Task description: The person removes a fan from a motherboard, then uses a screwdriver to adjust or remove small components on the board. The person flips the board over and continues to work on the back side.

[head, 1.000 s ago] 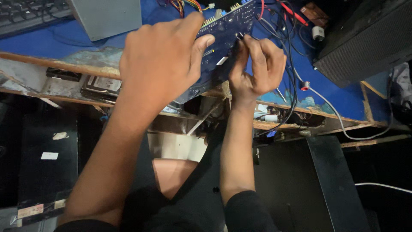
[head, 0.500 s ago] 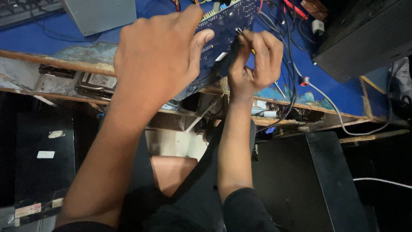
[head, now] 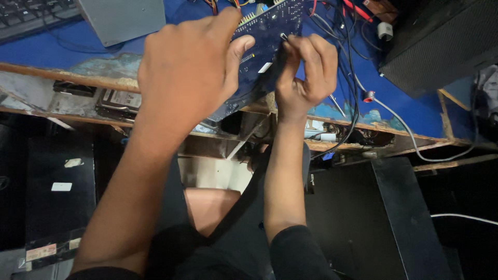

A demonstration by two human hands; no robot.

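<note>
Dk blue circuit board [head: 270, 31], blue desk top [head: 52, 44] w/ worn patches, grey box [head: 124, 18], black speaker [head: 441, 41].

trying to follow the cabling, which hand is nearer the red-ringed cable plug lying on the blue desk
Right. The right hand pinches at the blue circuit board just left of the red-ringed plug. The left hand grips the board's other side, farther left of the plug.

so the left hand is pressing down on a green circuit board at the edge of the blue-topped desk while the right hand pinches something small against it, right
Not quite: the circuit board is dark blue, not green, as the head view shows. The rest holds: the left hand lies over the board at the edge of the blue-topped desk, and the right hand pinches a small metal piece against it.
</note>
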